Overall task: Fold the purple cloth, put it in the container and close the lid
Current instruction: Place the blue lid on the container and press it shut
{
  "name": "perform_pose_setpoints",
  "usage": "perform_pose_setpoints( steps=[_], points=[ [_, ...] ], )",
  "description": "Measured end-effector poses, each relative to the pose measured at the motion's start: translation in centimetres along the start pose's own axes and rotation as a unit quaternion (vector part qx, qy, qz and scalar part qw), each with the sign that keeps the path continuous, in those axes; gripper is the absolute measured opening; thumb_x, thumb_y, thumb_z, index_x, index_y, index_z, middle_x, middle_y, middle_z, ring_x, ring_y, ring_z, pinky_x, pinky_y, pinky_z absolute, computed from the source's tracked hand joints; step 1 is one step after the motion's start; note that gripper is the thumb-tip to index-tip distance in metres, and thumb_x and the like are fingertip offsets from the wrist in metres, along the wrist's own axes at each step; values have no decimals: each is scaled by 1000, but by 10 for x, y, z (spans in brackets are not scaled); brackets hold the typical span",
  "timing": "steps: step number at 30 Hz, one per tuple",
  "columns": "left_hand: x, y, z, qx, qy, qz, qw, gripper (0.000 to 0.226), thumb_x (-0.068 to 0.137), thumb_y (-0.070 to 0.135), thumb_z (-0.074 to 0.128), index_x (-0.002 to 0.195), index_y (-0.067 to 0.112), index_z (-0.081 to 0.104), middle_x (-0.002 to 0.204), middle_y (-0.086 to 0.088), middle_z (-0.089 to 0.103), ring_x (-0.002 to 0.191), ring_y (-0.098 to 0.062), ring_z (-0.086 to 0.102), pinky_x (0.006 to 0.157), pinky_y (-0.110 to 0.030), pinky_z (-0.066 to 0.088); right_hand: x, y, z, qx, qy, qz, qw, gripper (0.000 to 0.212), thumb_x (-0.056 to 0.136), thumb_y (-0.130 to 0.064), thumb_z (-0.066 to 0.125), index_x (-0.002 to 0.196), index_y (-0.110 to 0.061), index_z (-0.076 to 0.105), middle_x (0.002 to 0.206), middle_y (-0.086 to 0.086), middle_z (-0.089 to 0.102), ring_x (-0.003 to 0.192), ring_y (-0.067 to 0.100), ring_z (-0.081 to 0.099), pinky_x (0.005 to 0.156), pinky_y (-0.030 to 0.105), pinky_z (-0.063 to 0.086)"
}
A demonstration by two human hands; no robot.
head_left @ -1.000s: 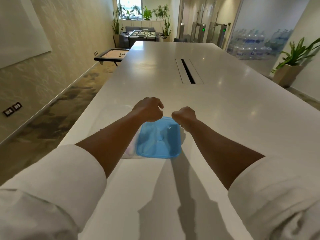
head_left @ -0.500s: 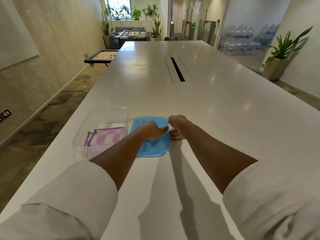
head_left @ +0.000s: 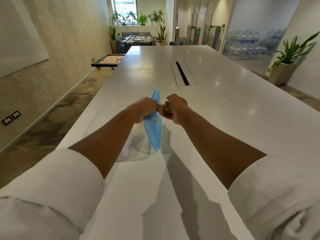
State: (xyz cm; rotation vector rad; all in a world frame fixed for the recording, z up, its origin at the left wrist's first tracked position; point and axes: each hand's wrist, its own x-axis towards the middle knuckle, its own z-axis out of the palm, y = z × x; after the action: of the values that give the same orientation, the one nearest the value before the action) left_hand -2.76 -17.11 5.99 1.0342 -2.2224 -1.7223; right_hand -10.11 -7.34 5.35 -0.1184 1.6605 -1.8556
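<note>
Blue lid (head_left: 155,125) is held up on edge, nearly vertical, long axis running near-to-far, pinched at its upper part between left hand (head_left: 144,108) and right hand (head_left: 174,108), fingers of both closed on it. Clear container (head_left: 135,151) sits on the white surface (head_left: 216,118) just left of and below the lid, mostly hidden by the left forearm. The purple cloth inside is only a faint blur. Lid likely needs tipping leftward and down; left hand is nearer the container.
</note>
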Motion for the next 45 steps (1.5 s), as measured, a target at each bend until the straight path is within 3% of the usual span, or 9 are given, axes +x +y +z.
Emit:
perform_pose_setpoints(
  steps=[5, 8, 12, 17, 20, 24, 29, 39, 45],
  points=[
    [-3, -5, -35, -151, 23, -1, 988, 19, 88, 9, 66, 103, -3, 60, 106, -21, 63, 60, -21, 71, 46, -27, 57, -2, -7, 23, -96, 32, -48, 994, 14, 83, -17, 49, 81, -5, 57, 85, 9, 69, 65, 21, 59, 59, 27, 46],
    [-2, -11, -54, -236, 40, -8, 971, 9, 91, 8, 62, 92, 2, 56, 111, -22, 60, 75, -29, 74, 61, -33, 62, -2, 0, 32, -163, 61, -65, 983, 14, 78, -18, 52, 76, -5, 52, 76, 7, 52, 69, 23, 46, 63, 32, 39],
    [0, -23, -82, -265, 45, -15, 963, 18, 90, 10, 62, 104, 0, 55, 132, -26, 54, 110, -41, 65, 99, -48, 51, -3, 13, 42, -218, 92, -48, 970, 42, 70, -24, 51, 105, -2, 58, 101, 12, 57, 94, 30, 55, 74, 36, 45],
    [-10, -35, -105, -323, 53, -26, 945, 41, 95, 8, 57, 133, -2, 47, 137, -23, 47, 112, -40, 62, 58, -39, 63, -4, 32, 58, -183, 46, -19, 982, 32, 81, -20, 49, 106, -3, 59, 91, 9, 60, 75, 23, 56, 64, 30, 47],
    [-13, -44, -116, -338, 68, -27, 938, 42, 96, 10, 56, 135, -2, 46, 137, -21, 48, 118, -37, 59, 62, -38, 62, -8, 42, 73, -186, 49, -20, 981, 35, 83, -21, 48, 110, -3, 59, 86, 8, 57, 71, 23, 54, 55, 26, 39],
    [-14, -59, -130, -223, 138, -23, 965, 29, 96, 23, 58, 114, 1, 58, 125, -17, 59, 104, -30, 65, 77, -33, 61, -7, 55, 90, -201, 63, -51, 976, 50, 83, -20, 50, 129, -1, 46, 126, 14, 52, 105, 33, 57, 75, 33, 44],
    [-13, -80, -139, -67, 248, -25, 966, 30, 93, 39, 59, 82, 12, 54, 78, -4, 54, 59, -13, 48, 51, -23, 41, -10, 71, 107, -213, 87, -84, 970, 44, 81, -18, 51, 122, -2, 50, 125, 15, 46, 108, 33, 55, 83, 37, 48],
    [-14, -128, -153, 121, 324, -11, 938, 50, 93, 51, 48, 60, 12, 51, 61, -3, 51, 58, -18, 48, 66, -30, 39, -15, 88, 127, -275, 109, -76, 952, 43, 89, -26, 50, 127, -6, 46, 129, 18, 48, 119, 33, 46, 95, 43, 45],
    [-16, -138, -147, 151, 339, -7, 929, 49, 94, 47, 44, 70, 8, 62, 67, -4, 58, 68, -22, 55, 69, -31, 41, -16, 97, 129, -317, 115, -73, 939, 44, 94, -29, 44, 130, -5, 42, 131, 19, 43, 121, 33, 44, 93, 42, 42]
  ],
)
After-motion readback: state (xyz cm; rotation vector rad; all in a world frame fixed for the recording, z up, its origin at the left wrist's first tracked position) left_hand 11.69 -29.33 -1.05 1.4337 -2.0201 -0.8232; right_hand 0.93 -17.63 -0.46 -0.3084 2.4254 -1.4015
